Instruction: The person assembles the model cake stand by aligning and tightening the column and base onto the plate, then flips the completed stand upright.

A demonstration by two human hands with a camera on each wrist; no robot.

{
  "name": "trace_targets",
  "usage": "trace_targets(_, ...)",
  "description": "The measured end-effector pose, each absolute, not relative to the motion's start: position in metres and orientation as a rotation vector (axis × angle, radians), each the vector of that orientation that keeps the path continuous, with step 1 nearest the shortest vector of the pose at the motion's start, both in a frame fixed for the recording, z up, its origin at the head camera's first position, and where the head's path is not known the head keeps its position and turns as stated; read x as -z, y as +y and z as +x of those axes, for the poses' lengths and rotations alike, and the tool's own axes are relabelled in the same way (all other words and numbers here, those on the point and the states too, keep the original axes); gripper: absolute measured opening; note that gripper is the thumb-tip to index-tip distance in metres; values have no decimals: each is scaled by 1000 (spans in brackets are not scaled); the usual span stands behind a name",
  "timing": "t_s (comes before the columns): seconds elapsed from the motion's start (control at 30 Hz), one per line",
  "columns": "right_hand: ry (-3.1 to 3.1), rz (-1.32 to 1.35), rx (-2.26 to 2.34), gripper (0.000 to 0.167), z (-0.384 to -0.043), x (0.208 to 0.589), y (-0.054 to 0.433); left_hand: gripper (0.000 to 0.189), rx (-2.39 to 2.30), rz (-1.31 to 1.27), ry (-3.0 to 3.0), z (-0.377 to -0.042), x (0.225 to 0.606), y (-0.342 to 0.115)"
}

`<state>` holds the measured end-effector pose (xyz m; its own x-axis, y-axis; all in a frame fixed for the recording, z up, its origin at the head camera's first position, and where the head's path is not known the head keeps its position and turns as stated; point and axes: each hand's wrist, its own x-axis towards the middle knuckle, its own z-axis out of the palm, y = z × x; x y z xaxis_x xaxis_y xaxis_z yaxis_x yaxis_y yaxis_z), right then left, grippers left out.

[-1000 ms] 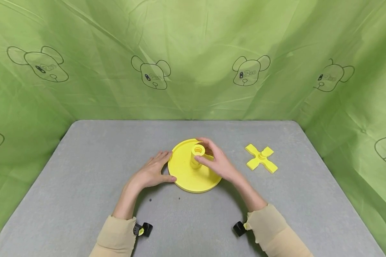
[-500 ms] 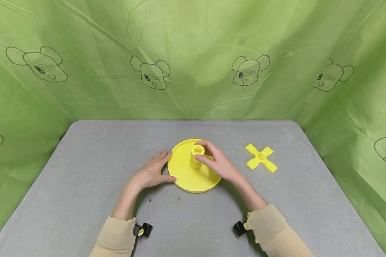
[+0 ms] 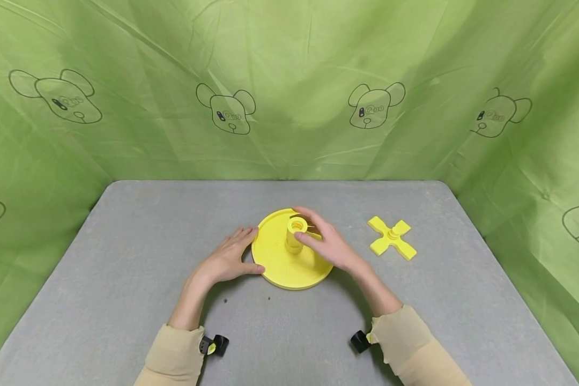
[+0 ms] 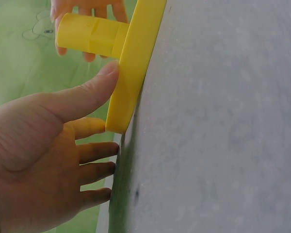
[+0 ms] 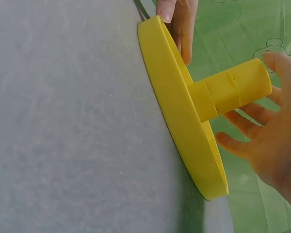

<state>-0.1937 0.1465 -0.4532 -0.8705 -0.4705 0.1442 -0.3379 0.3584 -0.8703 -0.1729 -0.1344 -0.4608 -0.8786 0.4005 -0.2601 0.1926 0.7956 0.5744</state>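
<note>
A round yellow plate with a raised rim lies on the table. On it a hollow yellow tube stands upright, its ringed opening facing up. My left hand rests against the plate's left side, thumb at the rim and fingers stretched out. The right hand reaches around the tube from the right. Its thumb is right at the tube's upper end, while the other fingers spread loosely behind, a gap showing by the index finger.
A yellow cross-shaped piece with a threaded-looking stub in its middle lies right of the plate. Small dark specks dot the grey table in front. A green curtain surrounds the table's back and sides.
My right fingers drew in closer to the tube half a second ago and have now spread away from it again. Plate, tube and left hand keep their places.
</note>
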Motion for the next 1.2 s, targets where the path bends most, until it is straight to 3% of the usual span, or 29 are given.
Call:
trace_targets(0.33, 2447, -699, 1576, 42, -196, 455, 148, 101, -777, 446, 2608, -173, 460, -135)
trace_targets(0.53, 2521, -591, 1581, 45, -196, 458, 143, 101, -774, 445, 2609, -173, 460, -134)
trace_targets(0.77, 2499, -672, 1585, 59, -194, 455, 143, 101, -777, 443, 2608, -173, 460, -134)
trace_targets(1.2, 2427, -696, 1627, 42, -195, 455, 143, 101, -778, 453, 2616, -173, 460, -134)
